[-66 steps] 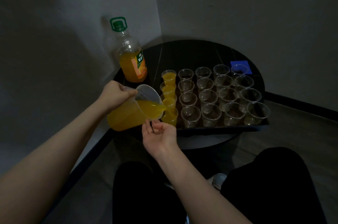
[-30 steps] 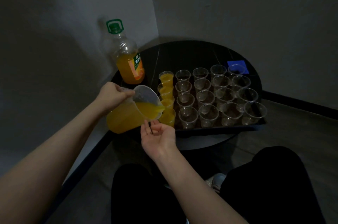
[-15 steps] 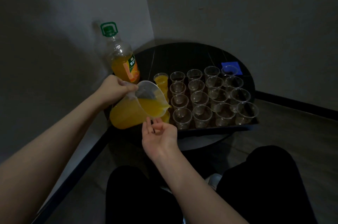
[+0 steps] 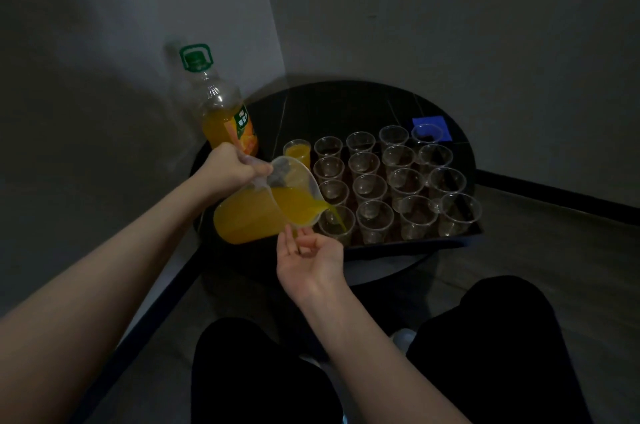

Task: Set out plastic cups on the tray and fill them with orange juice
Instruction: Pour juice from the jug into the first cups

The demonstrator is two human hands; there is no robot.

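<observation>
Orange juice streams from a tilted jug [image 4: 256,216], gripped by its handle in the left hand [image 4: 230,169], into the nearest cup [image 4: 336,223] of the second column on the tray [image 4: 408,245]. One filled cup [image 4: 297,150] shows; sixteen look empty. The right hand [image 4: 310,259] hovers relaxed, palm up, at the tray's crowded near edge.

The left hand [image 4: 230,167] gripped the handle of a tilted clear jug [image 4: 263,209], from whose spout orange juice [image 4: 337,219] streamed into the nearest cup [image 4: 336,224] of the second column on a black tray [image 4: 415,243]. The right hand [image 4: 310,255] lay palm up, fingers loosely curled, below the spout. A juice bottle [image 4: 221,115] stood on the round table [image 4: 346,101].
</observation>
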